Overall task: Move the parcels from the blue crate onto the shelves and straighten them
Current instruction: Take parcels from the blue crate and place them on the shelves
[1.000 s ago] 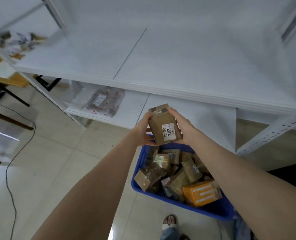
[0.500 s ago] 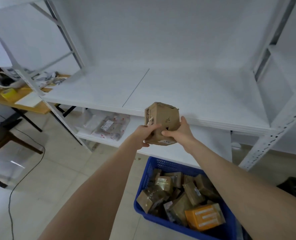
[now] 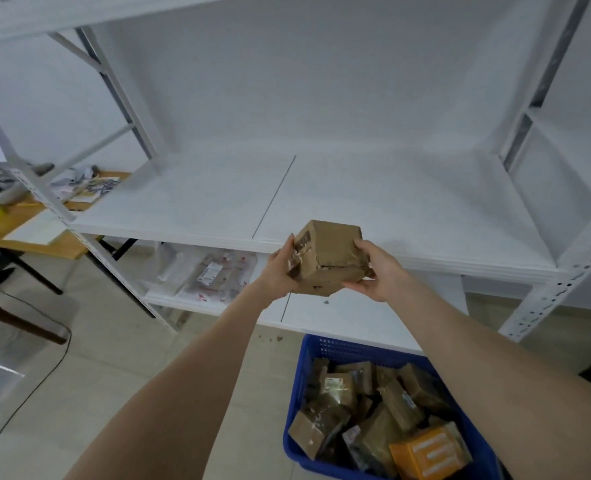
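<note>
I hold a taped brown cardboard parcel (image 3: 328, 258) in the air at the front edge of the white middle shelf (image 3: 373, 202). My left hand (image 3: 280, 271) grips its left side and my right hand (image 3: 377, 271) grips its right side and underside. The parcel is tilted, one corner pointing down. Below at the right stands the blue crate (image 3: 321, 348), filled with several brown parcels (image 3: 391, 403) and one orange box (image 3: 429, 452).
The lower shelf (image 3: 356, 313) carries clear-wrapped packets (image 3: 218, 275) at its left. White perforated uprights (image 3: 560, 271) frame the rack. A wooden table (image 3: 45, 237) with clutter stands at the left, a dark chair (image 3: 17, 317) and a black cable (image 3: 27, 393) on the tiled floor.
Both hands have lifted the parcel from just above the crate up to the middle shelf's front edge, turning it so the label no longer faces me. My view has tilted upward.
</note>
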